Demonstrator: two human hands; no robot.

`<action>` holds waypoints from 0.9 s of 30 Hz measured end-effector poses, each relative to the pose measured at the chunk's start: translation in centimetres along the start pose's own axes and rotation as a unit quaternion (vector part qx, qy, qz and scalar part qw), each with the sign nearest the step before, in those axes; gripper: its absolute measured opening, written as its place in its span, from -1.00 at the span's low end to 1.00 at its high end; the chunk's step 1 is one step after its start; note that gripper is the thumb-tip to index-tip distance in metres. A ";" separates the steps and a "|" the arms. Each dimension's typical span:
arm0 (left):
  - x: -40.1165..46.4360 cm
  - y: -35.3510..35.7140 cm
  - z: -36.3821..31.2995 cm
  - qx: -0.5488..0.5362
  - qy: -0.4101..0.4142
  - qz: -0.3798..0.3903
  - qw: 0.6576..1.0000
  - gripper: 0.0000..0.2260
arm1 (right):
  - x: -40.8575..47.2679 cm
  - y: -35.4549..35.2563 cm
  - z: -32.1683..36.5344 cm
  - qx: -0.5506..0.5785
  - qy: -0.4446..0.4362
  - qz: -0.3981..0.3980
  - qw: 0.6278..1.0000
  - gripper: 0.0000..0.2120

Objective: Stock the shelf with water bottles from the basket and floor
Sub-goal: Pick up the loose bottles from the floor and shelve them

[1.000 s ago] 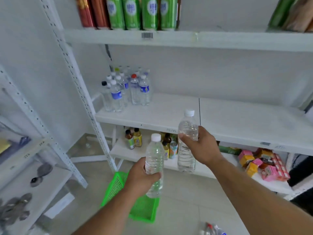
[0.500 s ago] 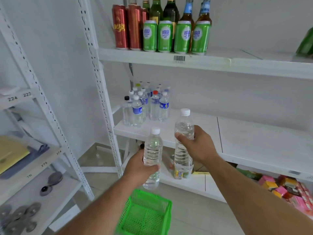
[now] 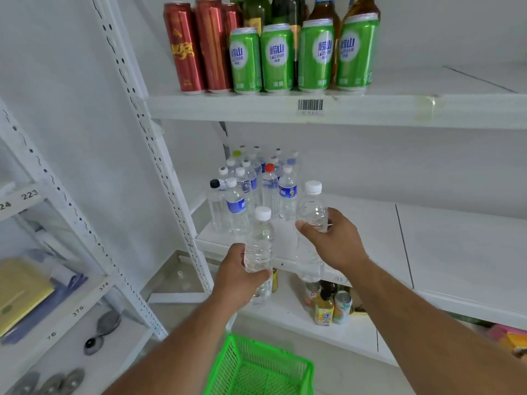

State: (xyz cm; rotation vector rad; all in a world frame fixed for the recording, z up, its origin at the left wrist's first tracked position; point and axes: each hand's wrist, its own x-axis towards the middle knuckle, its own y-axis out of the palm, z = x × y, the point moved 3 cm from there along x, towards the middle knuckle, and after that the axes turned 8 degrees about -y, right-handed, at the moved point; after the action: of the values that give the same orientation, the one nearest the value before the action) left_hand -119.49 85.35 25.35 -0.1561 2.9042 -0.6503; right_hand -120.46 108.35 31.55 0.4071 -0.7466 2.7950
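My left hand grips a clear water bottle with a white cap, held upright just in front of the middle shelf's front edge. My right hand grips a second clear bottle with a white cap, a little higher and to the right, its upper part over the white middle shelf. Several water bottles stand clustered at the shelf's left rear, close to both held bottles. The green mesh basket sits on the floor below my arms; what it holds is not visible.
Red and green cans with glass bottles behind them fill the top shelf. Small drink bottles and cans stand on the lower shelf. A perforated white upright borders the shelf on the left. Another rack with flat items stands at far left.
Both hands have carried their bottles up and forward toward the middle shelf. The view has risen, so the top shelf's cans now show fully and the basket lies lower in frame.
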 end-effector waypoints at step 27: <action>22.2 2.2 -1.1 -0.012 0.061 0.087 0.994 -0.54 | 14.4 10.2 -4.3 -0.073 0.090 -0.083 0.990 -0.68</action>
State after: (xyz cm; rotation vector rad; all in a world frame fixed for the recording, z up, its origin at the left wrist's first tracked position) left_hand -141.63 84.75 22.44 0.1380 2.9978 -0.6150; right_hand -137.73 103.91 27.95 0.1771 -0.8289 2.5604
